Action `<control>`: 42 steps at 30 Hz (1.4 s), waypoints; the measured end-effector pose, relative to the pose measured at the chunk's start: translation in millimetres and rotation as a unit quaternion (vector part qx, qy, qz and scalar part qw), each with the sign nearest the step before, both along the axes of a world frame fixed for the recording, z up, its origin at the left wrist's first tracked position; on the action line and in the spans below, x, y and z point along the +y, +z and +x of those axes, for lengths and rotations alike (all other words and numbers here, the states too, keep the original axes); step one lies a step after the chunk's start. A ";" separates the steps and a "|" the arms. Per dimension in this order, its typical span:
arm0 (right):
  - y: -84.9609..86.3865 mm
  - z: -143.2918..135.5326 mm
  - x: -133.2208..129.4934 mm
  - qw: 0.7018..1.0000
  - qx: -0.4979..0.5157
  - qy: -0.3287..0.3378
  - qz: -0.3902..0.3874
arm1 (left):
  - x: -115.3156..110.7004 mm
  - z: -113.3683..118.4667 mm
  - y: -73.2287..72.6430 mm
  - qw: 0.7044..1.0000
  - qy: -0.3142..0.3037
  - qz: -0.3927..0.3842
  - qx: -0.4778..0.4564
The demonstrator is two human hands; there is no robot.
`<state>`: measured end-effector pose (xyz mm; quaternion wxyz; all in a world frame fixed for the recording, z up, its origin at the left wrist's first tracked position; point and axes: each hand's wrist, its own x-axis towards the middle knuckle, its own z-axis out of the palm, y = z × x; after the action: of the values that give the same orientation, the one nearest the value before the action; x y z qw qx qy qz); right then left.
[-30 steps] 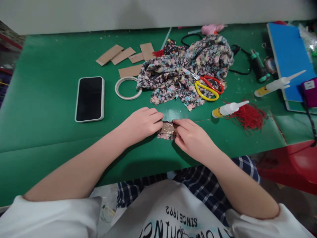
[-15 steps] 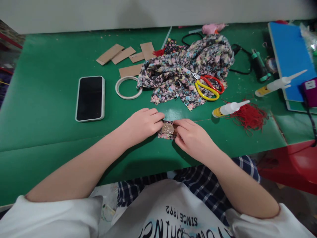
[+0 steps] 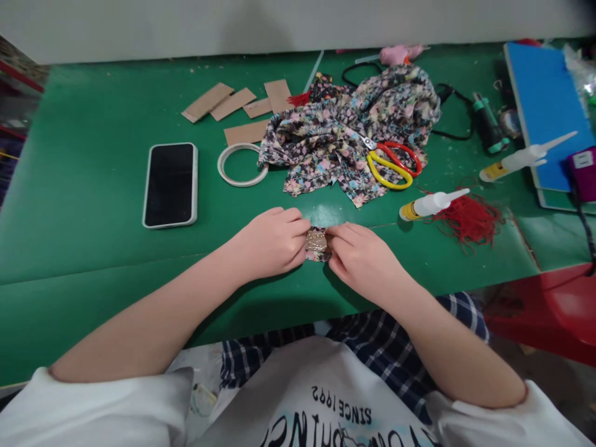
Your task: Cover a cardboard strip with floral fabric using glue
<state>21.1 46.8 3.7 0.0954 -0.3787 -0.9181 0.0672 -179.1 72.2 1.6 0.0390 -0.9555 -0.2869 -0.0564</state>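
Note:
A small piece of dark floral fabric (image 3: 317, 256) lies on the green table with a brown cardboard piece (image 3: 317, 240) on top of it. Shiny, clear glue-like dots cover the cardboard. My left hand (image 3: 278, 242) has its fingers closed at the fabric's left edge, hiding that end. At the right edge my right hand (image 3: 361, 254) pinches the fabric, its fingertips partly covering the corner. Beyond my hands a larger crumpled floral cloth (image 3: 316, 133) carries scissors (image 3: 391, 164) with one red and one yellow handle.
A phone (image 3: 170, 185) and a tape roll (image 3: 222, 166) lie at left, below several cardboard strips (image 3: 207, 102). Two glue bottles (image 3: 426, 206) and red thread (image 3: 472, 217) are at right, near a green-black tool (image 3: 490, 123) and a blue board (image 3: 544, 99). A red stool (image 3: 554, 304) stands beside the table.
My left hand has shifted slightly down and right, closing over the fabric's left edge and covering more of it. My right hand stays almost still.

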 end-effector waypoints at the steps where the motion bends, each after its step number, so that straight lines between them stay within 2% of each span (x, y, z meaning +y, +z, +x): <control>1: 0.5 -0.2 -0.1 1.000 -0.003 -0.003 -0.004 | -0.6 0.6 0.3 1.000 0.002 -0.004 -0.001; 8: 5.2 -1.2 1.6 0.999 -0.032 0.013 -0.018 | 0.5 3.2 2.3 1.000 0.003 -0.028 -0.011; 13: 6.1 -1.9 5.7 0.999 -0.024 0.027 -0.028 | 7.6 3.4 7.8 0.998 -0.042 -0.052 0.006; 23: 7.9 -1.0 8.0 0.998 -0.033 0.023 -0.043 | 27.8 15.4 27.9 0.985 -0.111 -0.111 0.074; 42: 10.0 -0.5 11.7 0.996 -0.035 0.028 -0.078 | 24.9 19.5 29.9 0.984 -0.115 -0.113 0.075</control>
<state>20.5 58.5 13.8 0.0315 -0.3616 -0.9229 0.1283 -159.6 97.1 31.5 -0.0544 -0.9820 -0.1757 0.0441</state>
